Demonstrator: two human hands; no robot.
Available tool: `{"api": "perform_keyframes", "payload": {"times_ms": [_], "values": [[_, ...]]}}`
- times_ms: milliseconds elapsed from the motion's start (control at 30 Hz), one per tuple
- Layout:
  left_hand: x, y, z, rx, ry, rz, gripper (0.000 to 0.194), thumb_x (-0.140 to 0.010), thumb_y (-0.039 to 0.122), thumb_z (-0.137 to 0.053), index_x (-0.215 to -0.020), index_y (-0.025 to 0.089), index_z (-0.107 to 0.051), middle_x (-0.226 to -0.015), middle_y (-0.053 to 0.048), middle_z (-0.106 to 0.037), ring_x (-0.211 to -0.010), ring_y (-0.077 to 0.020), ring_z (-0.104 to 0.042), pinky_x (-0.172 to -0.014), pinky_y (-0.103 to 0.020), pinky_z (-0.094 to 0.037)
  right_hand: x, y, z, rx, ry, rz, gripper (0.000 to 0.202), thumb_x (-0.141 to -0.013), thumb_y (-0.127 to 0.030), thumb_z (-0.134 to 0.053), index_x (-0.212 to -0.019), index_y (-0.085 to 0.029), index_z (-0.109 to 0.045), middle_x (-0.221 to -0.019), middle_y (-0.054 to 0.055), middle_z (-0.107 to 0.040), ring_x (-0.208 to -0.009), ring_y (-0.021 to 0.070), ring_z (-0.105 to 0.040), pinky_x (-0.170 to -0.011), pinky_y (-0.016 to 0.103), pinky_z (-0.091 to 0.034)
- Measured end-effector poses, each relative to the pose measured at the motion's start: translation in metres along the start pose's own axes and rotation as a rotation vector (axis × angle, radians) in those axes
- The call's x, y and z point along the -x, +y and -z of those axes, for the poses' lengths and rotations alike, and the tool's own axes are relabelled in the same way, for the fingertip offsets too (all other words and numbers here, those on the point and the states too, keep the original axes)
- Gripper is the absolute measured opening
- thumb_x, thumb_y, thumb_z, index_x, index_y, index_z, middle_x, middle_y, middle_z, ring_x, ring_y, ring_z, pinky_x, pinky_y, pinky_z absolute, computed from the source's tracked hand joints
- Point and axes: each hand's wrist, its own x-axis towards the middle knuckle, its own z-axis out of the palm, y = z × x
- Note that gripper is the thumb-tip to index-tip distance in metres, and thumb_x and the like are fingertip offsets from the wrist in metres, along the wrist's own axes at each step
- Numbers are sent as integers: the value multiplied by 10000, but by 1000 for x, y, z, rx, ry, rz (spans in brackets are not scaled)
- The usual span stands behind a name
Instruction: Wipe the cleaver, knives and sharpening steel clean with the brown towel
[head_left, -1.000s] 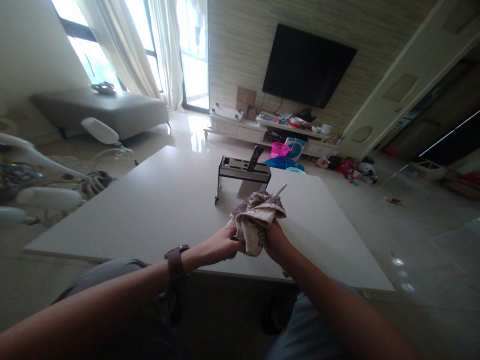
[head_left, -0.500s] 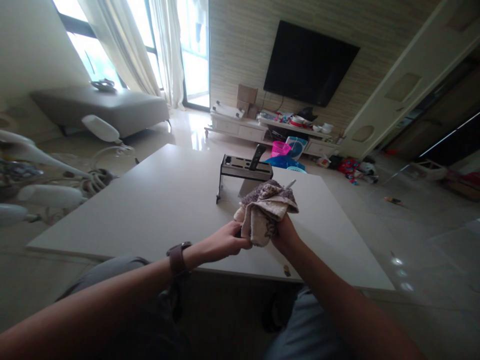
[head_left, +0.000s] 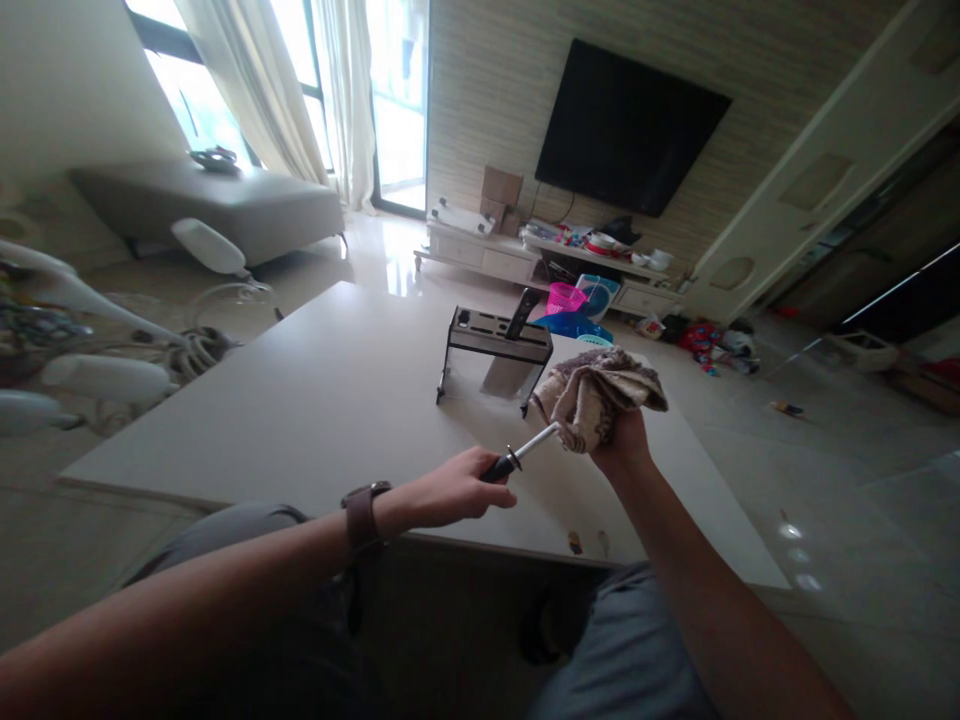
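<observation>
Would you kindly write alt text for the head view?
A left hand grips a black-handled rod that meets a crumpled cloth in the right hand, over a white table. A rack holding a knife stands beyond.

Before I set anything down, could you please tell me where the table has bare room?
Widest bare patch on the white table: left of the rack, beyond the left hand. A narrower one: between right forearm and the right edge. Crowded: from left hand to right hand, with rod and cloth; near edge, yellowish item.
</observation>
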Motion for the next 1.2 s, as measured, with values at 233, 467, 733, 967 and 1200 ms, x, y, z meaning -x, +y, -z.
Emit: {"api": "perform_keyframes", "payload": {"times_ms": [233,467,733,967,1200], "values": [[0,-4,1,58,17,3,270,-742,321,-711,-724,203,-469,-549,86,-421,-479,-77,-381,-459,-210,-288,23,29,-13,14,14,-91,280,-705,-449,-802,-880,-248,-717,-965,21,-799,-1028,273,-721,-973,438,-566],[-7,-10,0,75,101,-19,224,-626,258,-653,-810,187,-549,-506,81,-453,-432,-81,-376,-411,-200,-296,56,59,-40,119,-65,-135,280,-689,-341,-820,-923,-232,-710,-938,27,-781,-903,242,-693,-902,397,-571],[-7,-7,-3,146,106,-9,332,-588,247,-656,-890,195,-529,-535,99,-456,-429,-74,-379,-419,-207,-297,55,56,-42,154,-14,-47,271,-717,-366,-814,-929,-240,-702,-940,28,-771,-987,240,-689,-976,399,-551],[-13,-3,2,67,48,-65,220,-679,278,-674,-744,202,-477,-579,83,-420,-487,-74,-376,-464,-219,-284,31,45,-32,39,63,-17,355,-667,-365,-816,-975,-240,-692,-1000,16,-791,-1009,249,-709,-975,419,-563],[-6,4,1,45,-21,-26,286,-717,310,-717,-727,209,-450,-594,86,-409,-507,-81,-385,-492,-227,-290,1,-7,-12,-16,90,63,189,-760,-455,-717,-859,-294,-709,-987,5,-800,-1081,253,-710,-994,422,-555]]}}
